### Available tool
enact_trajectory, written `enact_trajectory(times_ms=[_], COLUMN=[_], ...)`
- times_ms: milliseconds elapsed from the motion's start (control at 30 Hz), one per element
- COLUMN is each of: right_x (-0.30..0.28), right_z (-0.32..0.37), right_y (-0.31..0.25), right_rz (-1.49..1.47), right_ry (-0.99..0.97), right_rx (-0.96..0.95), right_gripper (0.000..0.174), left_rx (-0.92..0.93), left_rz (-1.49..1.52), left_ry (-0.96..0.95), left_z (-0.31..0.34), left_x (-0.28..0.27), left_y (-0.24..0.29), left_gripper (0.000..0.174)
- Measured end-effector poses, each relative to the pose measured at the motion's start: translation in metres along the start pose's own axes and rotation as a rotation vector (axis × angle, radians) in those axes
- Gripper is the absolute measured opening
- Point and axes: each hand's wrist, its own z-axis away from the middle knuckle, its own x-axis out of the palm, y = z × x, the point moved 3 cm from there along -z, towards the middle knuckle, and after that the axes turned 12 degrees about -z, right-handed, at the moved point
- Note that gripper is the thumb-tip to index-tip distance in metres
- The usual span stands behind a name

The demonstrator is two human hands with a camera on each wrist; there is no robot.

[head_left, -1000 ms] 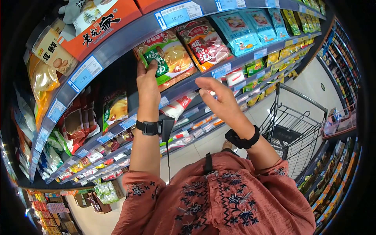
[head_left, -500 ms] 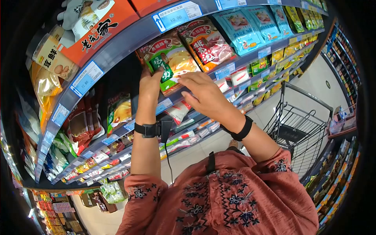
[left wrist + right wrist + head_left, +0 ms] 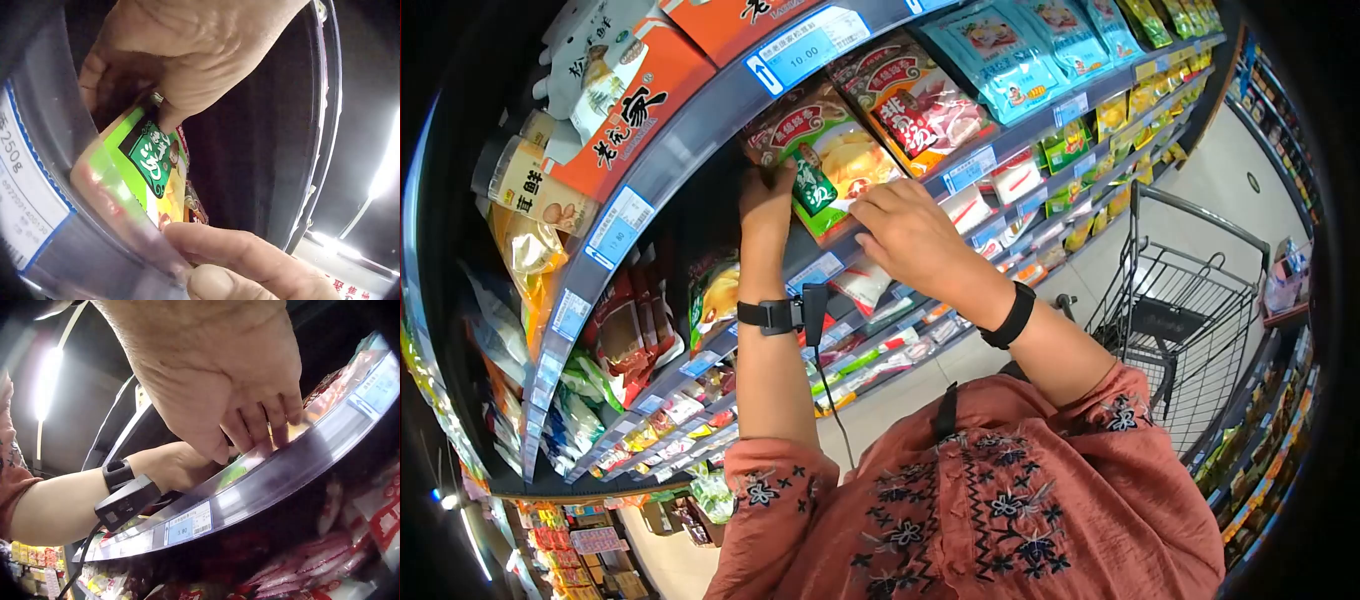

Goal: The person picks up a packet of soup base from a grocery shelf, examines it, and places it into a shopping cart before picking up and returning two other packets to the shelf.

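Observation:
A green-and-brown soup packet [image 3: 855, 155] with a picture of yellow broth lies tilted on the shelf, behind its clear front lip. My left hand [image 3: 766, 215] grips its left edge, thumb on the front and fingers at the side. In the left wrist view that thumb overlaps the packet's green label [image 3: 150, 153]; the other fingers are partly hidden. My right hand [image 3: 912, 238] rests its fingertips on the packet's lower right part. The right wrist view shows those fingers [image 3: 253, 422] reaching down behind the clear shelf lip [image 3: 275, 472].
A brown-red packet [image 3: 910, 100] lies directly right of the green one, then blue packets [image 3: 995, 65]. An orange box [image 3: 625, 110] stands on the shelf above. Price tags [image 3: 808, 48] line the shelf edges. A wire shopping cart [image 3: 1180, 310] stands at the right.
My right hand has come in leftward from beside the shelf and now touches the packet's lower part. The left hand has slid slightly outward to the packet's left edge, uncovering its label.

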Motion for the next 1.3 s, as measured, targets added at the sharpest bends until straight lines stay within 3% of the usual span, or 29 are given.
enact_trajectory(times_ms=[200,400,533,633,767,867,967,1100,1200,1267,1300], right_x=[-0.002,-0.002,0.001,0.003,0.008,0.012,0.015,0.014,0.015,0.015,0.016], right_z=[0.001,0.000,0.001,-0.002,-0.003,-0.001,-0.001,-0.005,-0.007,-0.007,-0.007], right_y=[0.000,-0.002,0.001,0.002,0.004,0.007,0.009,0.007,0.006,0.007,0.008], right_rz=[-0.003,0.015,0.032,0.045,0.100,0.084,0.077,0.079,0.095,0.087,0.100], right_ry=[-0.004,0.028,0.035,0.048,0.033,0.068,0.108,0.086,0.065,0.047,0.019], right_rx=[0.002,-0.011,-0.010,0.017,0.040,0.025,0.024,0.060,0.061,0.062,0.077], right_gripper=[0.028,0.025,0.024,0.026,0.027,0.027,0.019,0.019,0.020,0.020,0.021], left_rx=[-0.072,-0.108,-0.152,-0.213,-0.202,-0.239,-0.286,-0.350,-0.236,0.271,0.409], left_rz=[0.350,0.355,0.270,0.361,0.257,0.275,0.510,0.544,0.531,0.011,-0.191], left_ry=[-0.183,-0.207,-0.186,-0.116,-0.122,-0.214,-0.208,-0.274,-0.270,-0.230,-0.213], left_z=[0.012,0.010,-0.003,-0.019,-0.028,-0.054,-0.045,-0.079,-0.089,-0.099,-0.093], left_x=[-0.003,-0.005,-0.017,-0.018,-0.022,-0.018,-0.026,-0.023,-0.028,-0.039,-0.041], left_y=[0.013,0.014,0.017,0.019,0.036,0.019,0.033,0.006,-0.007,-0.024,-0.021], left_gripper=[0.046,0.045,0.062,0.064,0.059,0.053,0.044,0.036,0.035,0.036,0.038])
